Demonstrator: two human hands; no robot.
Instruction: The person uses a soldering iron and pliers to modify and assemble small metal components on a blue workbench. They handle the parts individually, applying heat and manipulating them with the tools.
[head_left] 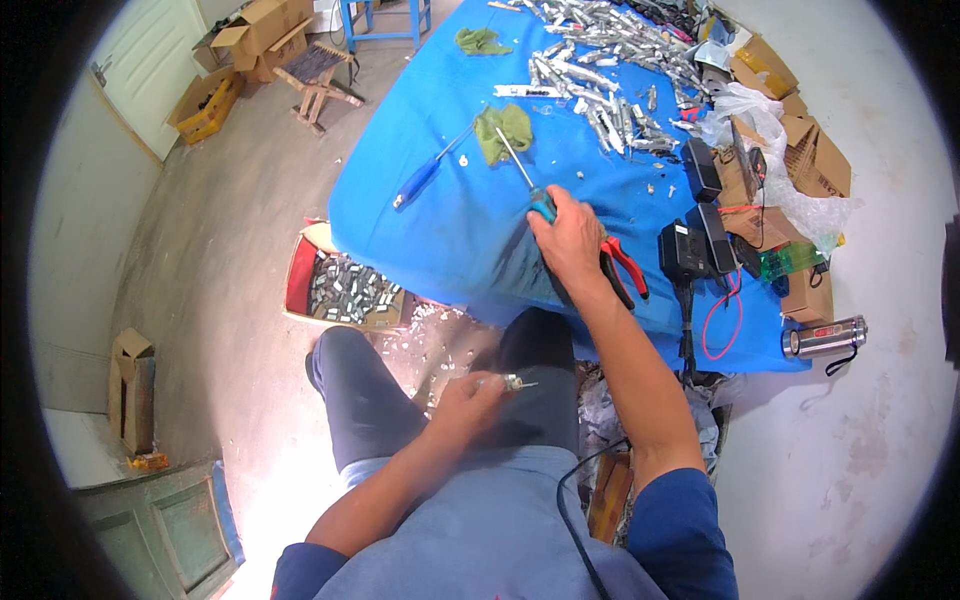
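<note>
One teal-handled, steel-shafted screwdriver (541, 204) is gripped by right hand (572, 238), pointed forward-left, away from small silvery part (514, 382) held behind it by left hand (468, 408).

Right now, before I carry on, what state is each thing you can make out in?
Left hand: closed on a small part
Right hand: gripping the teal-handled screwdriver
Blue-handled screwdriver: lying loose on the table
Pliers: unheld, handles spread
Green cloth: crumpled
Red box: open, small pieces inside
Cardboard box: open, flaps out
</note>
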